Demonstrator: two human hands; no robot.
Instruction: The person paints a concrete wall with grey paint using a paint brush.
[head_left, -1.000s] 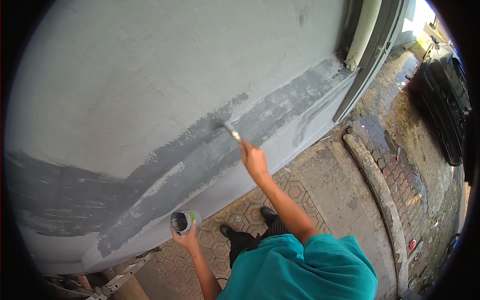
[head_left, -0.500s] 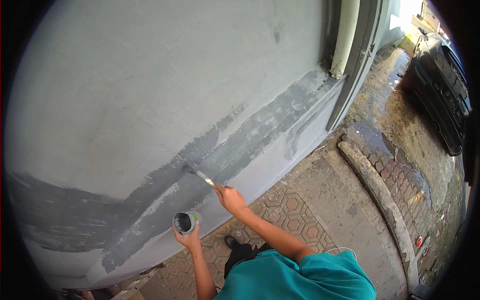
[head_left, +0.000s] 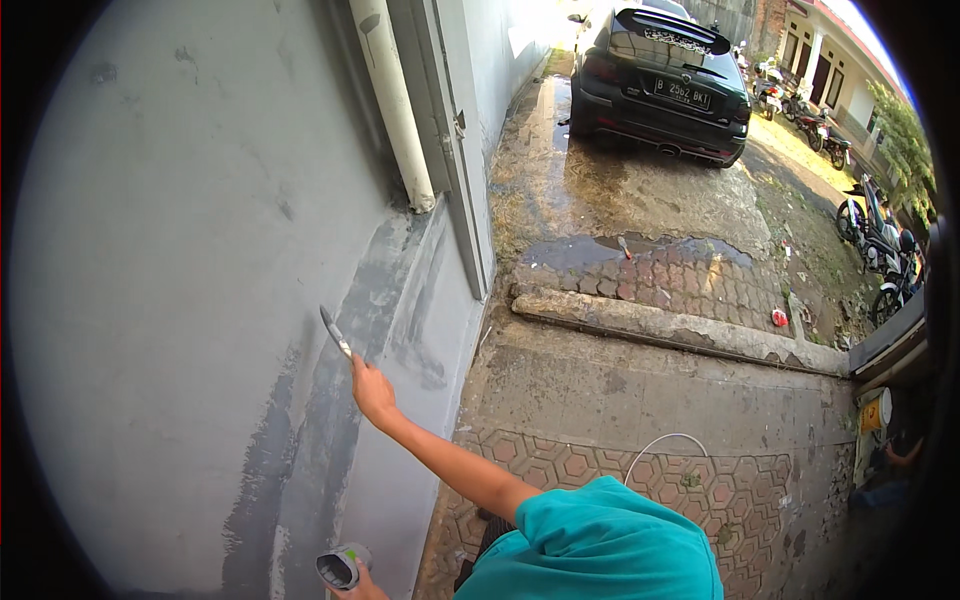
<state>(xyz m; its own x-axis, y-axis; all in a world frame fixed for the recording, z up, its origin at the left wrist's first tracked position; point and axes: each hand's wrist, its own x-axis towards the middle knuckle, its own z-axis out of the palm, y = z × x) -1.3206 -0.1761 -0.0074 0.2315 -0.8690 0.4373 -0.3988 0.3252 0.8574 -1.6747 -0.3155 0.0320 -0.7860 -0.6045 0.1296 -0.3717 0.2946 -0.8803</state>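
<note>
My right hand (head_left: 372,392) is closed around the handle of a paintbrush (head_left: 343,345), arm stretched forward. The brush's dark bristles point up and left at the grey wall (head_left: 190,260); whether they touch it I cannot tell. Low in the picture, my left hand (head_left: 360,588) holds a small grey paint container (head_left: 343,568), round, with dark grey paint inside and a green patch on its side. Partly cut off by the lower edge, that hand's fingers wrap the container. Darker, ragged-edged grey paint (head_left: 262,490) runs along the wall beside a patchy ledge (head_left: 375,285).
A pale pipe (head_left: 395,110) comes down to the ledge beside a grey post (head_left: 465,170). A concrete curb (head_left: 650,325) crosses the ground beyond the hexagonal paving (head_left: 590,470). Farther off stand a dark car (head_left: 660,90) and parked motorcycles (head_left: 885,235). A bucket (head_left: 873,412) stands at the right.
The view has swung right, bringing more of the car and yard in. My right hand has carried the brush along the wall toward the pipe; the container now sits lower in the picture.
</note>
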